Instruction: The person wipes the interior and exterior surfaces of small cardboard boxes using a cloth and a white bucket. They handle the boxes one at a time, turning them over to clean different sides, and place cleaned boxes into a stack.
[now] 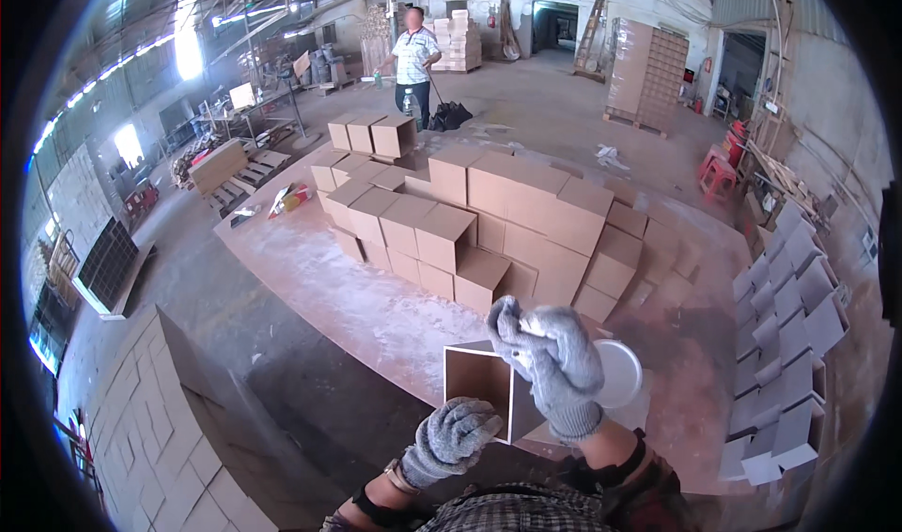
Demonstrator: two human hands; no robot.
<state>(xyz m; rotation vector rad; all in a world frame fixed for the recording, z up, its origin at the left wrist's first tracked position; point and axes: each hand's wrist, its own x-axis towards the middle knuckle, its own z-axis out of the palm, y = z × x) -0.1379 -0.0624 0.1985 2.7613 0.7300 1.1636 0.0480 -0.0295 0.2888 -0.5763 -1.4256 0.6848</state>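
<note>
A small open-ended box with a brown inside and pale edges stands tilted in front of me. My left hand, in a grey knitted glove, has its fingers curled over the box's lower left edge. Above the box's right side is my right hand, gloved the same way. Its fingers are bent together, and whatever may be in them cannot be made out. Partly behind the right wrist shows a round white container on the table.
Brown boxes are stacked across the table. Grey-white boxes stand in rows at the right, and a big stack of box panels rises at lower left. A person stands beyond the table. Red stools are at far right.
</note>
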